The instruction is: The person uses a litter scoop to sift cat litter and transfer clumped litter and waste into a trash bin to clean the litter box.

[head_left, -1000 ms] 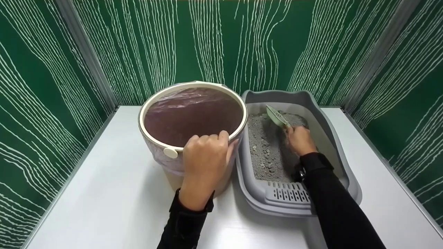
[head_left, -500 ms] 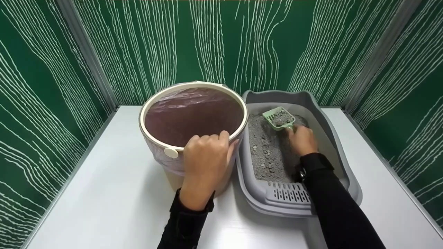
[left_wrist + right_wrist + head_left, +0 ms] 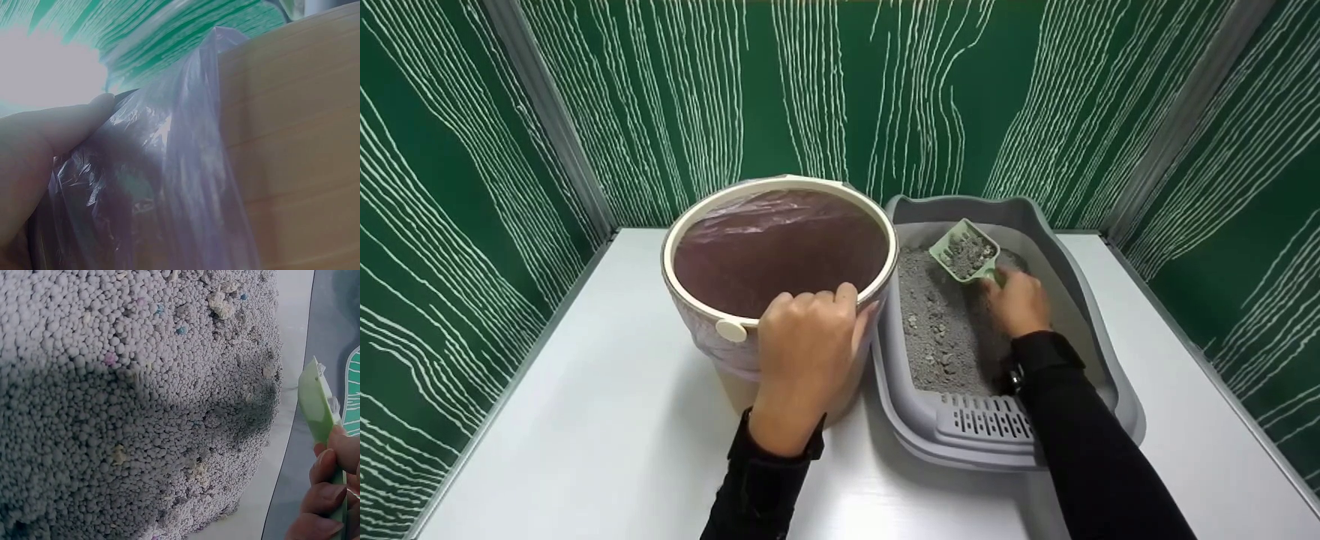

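My right hand (image 3: pixel 1017 304) grips the handle of a light green litter scoop (image 3: pixel 964 251). Clumps and grey litter lie in the scoop's slotted head, held over the far part of a grey litter box (image 3: pixel 1076 300). In the right wrist view the scoop (image 3: pixel 316 405) is raised above the pellet litter (image 3: pixel 140 399), fingers wrapped round its handle. My left hand (image 3: pixel 804 345) grips the near right rim of a tan trash can (image 3: pixel 735 390). A thin purple bag (image 3: pixel 780 247) lines this can, and the left wrist view shows the bag (image 3: pixel 185 157) folded down over the outside.
Both containers stand side by side on a white table (image 3: pixel 607 450), the can on the left. Slots cut through the box's front ledge (image 3: pixel 990 420). Green walls with white lines (image 3: pixel 810 90) enclose the table at the back and sides.
The scoop has turned from nearly edge-on to level, its litter now in view, and some of the loose litter has gone from it, leaving clumps. My left hand stays on the rim.
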Action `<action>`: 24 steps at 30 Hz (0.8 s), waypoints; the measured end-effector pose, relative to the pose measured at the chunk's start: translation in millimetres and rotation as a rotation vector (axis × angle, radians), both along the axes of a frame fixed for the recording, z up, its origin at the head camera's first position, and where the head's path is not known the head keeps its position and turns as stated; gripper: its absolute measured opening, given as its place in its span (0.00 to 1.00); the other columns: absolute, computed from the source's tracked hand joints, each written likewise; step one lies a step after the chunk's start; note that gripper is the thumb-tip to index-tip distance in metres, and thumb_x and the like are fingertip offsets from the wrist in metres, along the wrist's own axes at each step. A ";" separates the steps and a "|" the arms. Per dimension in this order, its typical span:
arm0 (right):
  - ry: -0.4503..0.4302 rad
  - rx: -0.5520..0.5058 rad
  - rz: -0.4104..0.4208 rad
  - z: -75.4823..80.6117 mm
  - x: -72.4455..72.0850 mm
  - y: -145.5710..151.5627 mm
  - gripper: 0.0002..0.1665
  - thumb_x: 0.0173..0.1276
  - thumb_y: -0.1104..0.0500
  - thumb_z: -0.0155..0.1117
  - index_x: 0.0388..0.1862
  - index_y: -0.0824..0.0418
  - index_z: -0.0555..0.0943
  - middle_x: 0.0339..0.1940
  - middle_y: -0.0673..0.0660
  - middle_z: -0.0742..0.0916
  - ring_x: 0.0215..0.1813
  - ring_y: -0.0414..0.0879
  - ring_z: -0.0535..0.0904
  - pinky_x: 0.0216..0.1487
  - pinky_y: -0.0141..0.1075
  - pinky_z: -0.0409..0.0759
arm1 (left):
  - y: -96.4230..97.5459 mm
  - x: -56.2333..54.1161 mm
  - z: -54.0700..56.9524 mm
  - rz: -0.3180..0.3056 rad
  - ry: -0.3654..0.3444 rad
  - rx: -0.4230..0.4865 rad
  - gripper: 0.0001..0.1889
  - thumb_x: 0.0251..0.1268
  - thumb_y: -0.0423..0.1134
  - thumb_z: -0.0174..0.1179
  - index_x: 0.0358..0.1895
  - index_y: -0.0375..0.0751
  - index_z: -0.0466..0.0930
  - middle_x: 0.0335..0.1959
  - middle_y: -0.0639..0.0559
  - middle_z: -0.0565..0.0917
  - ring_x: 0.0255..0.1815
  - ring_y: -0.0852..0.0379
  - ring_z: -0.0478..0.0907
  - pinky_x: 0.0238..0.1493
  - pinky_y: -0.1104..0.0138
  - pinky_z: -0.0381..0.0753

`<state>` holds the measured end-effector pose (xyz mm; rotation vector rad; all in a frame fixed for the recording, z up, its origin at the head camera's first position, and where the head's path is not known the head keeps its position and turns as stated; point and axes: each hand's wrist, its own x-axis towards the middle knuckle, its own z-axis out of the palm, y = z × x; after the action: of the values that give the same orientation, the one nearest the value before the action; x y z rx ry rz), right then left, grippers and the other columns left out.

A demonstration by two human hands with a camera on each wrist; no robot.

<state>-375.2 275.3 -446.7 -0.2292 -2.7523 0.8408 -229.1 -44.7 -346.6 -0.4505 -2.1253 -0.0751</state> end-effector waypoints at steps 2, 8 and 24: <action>-0.002 -0.003 0.004 -0.4 -0.4 -0.1 0.28 0.83 0.54 0.61 0.73 0.70 0.76 0.69 0.76 0.80 0.70 0.73 0.76 0.68 0.63 0.73 | 0.0 -0.3 -0.5 -0.001 0.000 0.002 0.21 0.66 0.54 0.74 0.24 0.46 0.76 0.16 0.53 0.80 0.15 0.52 0.77 0.22 0.61 0.69; -0.030 -0.019 0.020 -0.6 -2.0 -1.2 0.28 0.85 0.53 0.57 0.72 0.72 0.75 0.70 0.76 0.79 0.72 0.72 0.74 0.71 0.62 0.71 | -0.2 -0.7 -0.5 -0.008 0.003 0.009 0.21 0.65 0.53 0.74 0.24 0.46 0.77 0.16 0.53 0.81 0.15 0.52 0.77 0.22 0.60 0.69; 0.001 -0.024 0.023 -1.0 -2.0 -4.3 0.26 0.89 0.50 0.46 0.51 0.69 0.84 0.37 0.64 0.85 0.40 0.61 0.80 0.46 0.53 0.74 | 0.3 -1.5 -0.1 -0.019 0.016 0.014 0.20 0.64 0.53 0.75 0.25 0.45 0.78 0.16 0.53 0.81 0.15 0.51 0.78 0.22 0.60 0.69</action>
<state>-377.2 271.0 -447.7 -0.2016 -2.7500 0.8796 -230.5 -44.4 -346.7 -0.4613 -2.1034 -0.0963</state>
